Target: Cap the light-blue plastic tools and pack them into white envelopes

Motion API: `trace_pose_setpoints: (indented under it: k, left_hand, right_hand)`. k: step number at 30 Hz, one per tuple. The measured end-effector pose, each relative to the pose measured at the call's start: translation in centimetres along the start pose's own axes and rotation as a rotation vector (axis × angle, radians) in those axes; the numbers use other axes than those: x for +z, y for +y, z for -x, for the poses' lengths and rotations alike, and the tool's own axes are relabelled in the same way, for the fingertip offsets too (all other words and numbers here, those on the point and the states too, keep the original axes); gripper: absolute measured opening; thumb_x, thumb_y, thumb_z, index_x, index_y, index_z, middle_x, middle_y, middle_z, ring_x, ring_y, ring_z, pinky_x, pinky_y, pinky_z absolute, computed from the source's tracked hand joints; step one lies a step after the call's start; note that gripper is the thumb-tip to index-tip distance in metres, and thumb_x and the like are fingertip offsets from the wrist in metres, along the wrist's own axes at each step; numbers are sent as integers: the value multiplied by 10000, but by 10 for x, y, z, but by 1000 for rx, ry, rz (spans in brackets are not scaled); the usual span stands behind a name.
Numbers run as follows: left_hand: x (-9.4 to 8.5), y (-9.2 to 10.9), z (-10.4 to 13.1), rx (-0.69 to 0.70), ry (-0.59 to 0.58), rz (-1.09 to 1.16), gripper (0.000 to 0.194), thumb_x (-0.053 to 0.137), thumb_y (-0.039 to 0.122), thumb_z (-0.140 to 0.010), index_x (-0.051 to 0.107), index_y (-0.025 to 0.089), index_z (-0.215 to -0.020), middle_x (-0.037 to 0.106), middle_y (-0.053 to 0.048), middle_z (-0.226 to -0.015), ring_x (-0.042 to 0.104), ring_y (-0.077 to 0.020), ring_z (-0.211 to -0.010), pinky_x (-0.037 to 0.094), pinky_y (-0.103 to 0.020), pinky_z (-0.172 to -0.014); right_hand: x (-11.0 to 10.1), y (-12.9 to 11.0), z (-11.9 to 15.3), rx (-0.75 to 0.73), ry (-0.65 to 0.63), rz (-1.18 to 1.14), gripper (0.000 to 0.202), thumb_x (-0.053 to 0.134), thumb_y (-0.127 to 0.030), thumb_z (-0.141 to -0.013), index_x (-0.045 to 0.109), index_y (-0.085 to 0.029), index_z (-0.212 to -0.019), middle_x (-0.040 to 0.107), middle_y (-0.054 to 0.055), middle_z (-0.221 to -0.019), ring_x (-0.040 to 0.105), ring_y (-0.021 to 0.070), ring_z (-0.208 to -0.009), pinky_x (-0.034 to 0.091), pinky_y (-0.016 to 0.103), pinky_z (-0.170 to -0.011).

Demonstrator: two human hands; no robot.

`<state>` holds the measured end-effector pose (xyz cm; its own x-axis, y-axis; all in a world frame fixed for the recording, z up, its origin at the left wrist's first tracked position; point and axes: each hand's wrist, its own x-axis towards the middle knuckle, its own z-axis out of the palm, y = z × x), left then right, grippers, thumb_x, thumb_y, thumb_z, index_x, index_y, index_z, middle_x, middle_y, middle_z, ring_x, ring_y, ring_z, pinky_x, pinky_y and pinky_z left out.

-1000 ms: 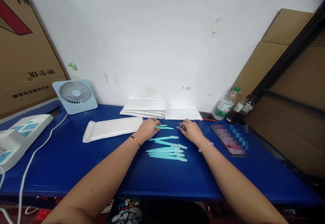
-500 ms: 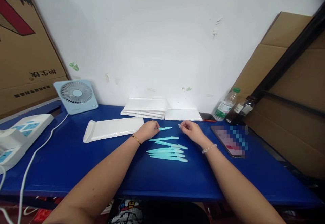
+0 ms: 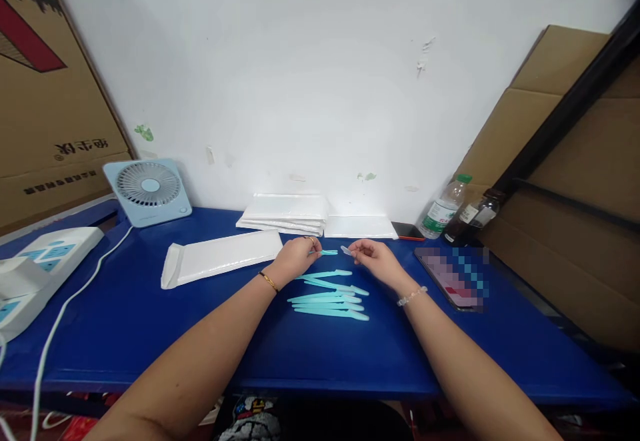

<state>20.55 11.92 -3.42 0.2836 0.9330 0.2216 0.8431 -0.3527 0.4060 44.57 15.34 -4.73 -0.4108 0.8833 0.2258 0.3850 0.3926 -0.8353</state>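
My left hand pinches a turquoise eyebrow razor, its blade end pointing right. Facing it, a small translucent blade cap is held between the fingertips of my right hand. A narrow gap separates the cap from the razor tip. Below both hands, several more turquoise eyebrow razors lie side by side on the blue table, their wider ends toward the right. Just left of my left hand lies a white padded mailer.
Stacked white mailers and another flat white packet lie along the wall. At right are a phone, a clear bottle and a dark bottle. A blue fan and a power strip occupy the left.
My right hand has moved slightly left, bringing the cap closer to the razor tip. My left hand has shifted a little right with the razor.
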Motion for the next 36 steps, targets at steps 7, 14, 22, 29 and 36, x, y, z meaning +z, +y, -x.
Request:
trace_pose_setpoints:
  k: [7, 14, 22, 29, 36]
  left_hand:
    - [1, 2, 1, -14, -11, 35, 180, 504, 335, -854, 616, 205, -908, 666, -29, -880, 608, -172, -776, 445, -251, -666]
    - [3, 2, 0, 6, -4, 60, 162, 527, 329, -838, 620, 205, -885, 672, -22, -862, 610, -173, -782, 439, -249, -666]
    - [3, 7, 4, 44, -139, 279, 307, 597, 423, -790, 603, 188, -988, 680, -10, -827, 627, -154, -750, 454, -231, -631]
    - [2, -7, -1, -80, 32, -191, 234, 602, 331, -796, 642, 178, -970, 637, -88, -1025, 577, -240, -978, 444, -317, -827]
    - [4, -10, -3, -117, -67, -174, 102, 555, 260, -802, 638, 202, -794, 662, -45, -909, 608, -191, -821, 433, -268, -700]
  right_hand:
    - [3, -5, 2, -32, -21, 56, 208, 557, -353, -802, 658, -199, -899, 659, 30, -756, 592, 152, -648, 476, 267, -612]
    - [10, -6, 2, -54, -51, 84, 194, 550, -327, -805, 663, -203, -902, 660, 23, -751, 594, 151, -640, 471, 268, -606]
    - [0, -4, 2, -44, -83, 143, 201, 537, -311, -814, 676, -197, -903, 651, 20, -684, 607, 161, -630, 462, 272, -606]
    - [-25, 26, -9, -8, 185, 621, 215, 576, -276, -802, 672, -159, -954, 637, 86, -915, 601, 194, -808, 451, 294, -754]
    - [-17, 25, -16, 17, -10, 802, 222, 490, -92, -816, 664, -143, -944, 614, 98, -939, 584, 183, -859, 410, 259, -781]
